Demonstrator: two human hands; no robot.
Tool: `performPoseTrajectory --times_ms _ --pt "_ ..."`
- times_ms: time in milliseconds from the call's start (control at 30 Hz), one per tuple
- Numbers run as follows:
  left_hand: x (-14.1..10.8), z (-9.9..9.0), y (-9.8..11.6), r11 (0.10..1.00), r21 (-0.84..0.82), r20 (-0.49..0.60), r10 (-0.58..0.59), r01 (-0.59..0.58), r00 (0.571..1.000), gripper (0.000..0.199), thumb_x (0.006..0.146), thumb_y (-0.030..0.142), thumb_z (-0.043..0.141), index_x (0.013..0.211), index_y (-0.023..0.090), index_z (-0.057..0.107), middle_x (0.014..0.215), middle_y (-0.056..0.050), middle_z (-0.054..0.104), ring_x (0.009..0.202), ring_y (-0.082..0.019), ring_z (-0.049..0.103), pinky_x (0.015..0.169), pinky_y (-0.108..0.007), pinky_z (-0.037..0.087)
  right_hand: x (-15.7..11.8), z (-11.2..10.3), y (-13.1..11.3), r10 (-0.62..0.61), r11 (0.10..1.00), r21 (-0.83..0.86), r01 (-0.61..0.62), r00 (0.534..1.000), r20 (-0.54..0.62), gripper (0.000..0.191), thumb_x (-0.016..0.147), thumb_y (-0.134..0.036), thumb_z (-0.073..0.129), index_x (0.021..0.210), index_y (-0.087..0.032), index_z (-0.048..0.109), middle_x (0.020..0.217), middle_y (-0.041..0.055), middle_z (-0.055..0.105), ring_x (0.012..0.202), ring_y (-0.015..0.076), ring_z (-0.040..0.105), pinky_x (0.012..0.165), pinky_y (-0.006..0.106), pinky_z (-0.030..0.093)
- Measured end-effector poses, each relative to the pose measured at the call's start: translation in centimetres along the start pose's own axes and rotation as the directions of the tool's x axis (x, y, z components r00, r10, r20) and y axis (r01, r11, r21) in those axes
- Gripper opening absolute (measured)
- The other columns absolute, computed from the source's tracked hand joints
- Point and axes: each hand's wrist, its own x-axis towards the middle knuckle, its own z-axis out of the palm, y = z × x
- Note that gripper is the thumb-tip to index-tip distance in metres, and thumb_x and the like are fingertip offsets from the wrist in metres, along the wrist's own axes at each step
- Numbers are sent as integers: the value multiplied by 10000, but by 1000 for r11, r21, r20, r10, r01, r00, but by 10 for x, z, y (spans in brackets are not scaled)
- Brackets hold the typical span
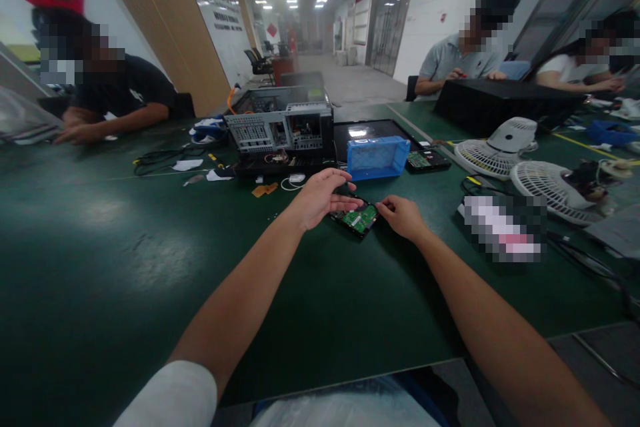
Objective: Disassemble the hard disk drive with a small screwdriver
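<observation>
Left hand (320, 201): fingers slightly apart over flat rectangular black-and-green circuit-board unit (361, 219). Right hand (403, 217): fingertips together by right edge, grip unclear. Light edge contact suited it.

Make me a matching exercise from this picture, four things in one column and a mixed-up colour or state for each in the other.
Things:
1. Bin
2. Nearer circuit board
3. Computer case
4. Fans

Descriptions:
A. Opened up, its inside showing
B. White
C. Green, by the left hand and right hand
D. Blue

Right pairs: 1-D, 2-C, 3-A, 4-B
</observation>
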Motion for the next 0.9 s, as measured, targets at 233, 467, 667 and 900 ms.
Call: performPoseTrajectory --times_ms 233,467,667,900 --pt "3 -2 -2 998 -57 8 -25 25 1000 114 916 216 595 1003 159 548 1028 -141 704 839 -253 765 787 -388 633 0 0 -1 4 1000 -1 -4 1000 -7 266 931 -422 574 857 -207 713 800 42 724 687 167 603 628 275 372" --pt "6 -8 -3 996 -83 -32 -30 27 999 127 908 235 626 996 146 604 1002 -131 706 854 -250 760 810 -380 630 -2 -1 -3 -1 1000 11 1 1000 -4 264 932 -416 572 861 -207 717 816 44 726 706 169 608 637 273 379" --pt "2 -5 -5 1000 -19 -25 -15 15 1000 191 889 299 712 991 158 634 939 -89 687 808 -200 749 741 -293 612 -2 -2 -4 -7 1000 9 7 1000 0 251 935 -400 573 845 -208 707 818 46 726 710 170 608 639 269 380" --pt "2 -7 -4 995 95 -23 3 -1 1000 245 879 352 718 1033 165 679 1040 -102 685 741 -166 726 636 -251 578 -1 -1 -4 4 1000 3 -4 1000 6 250 937 -402 572 863 -211 714 824 43 731 715 171 615 641 270 383"
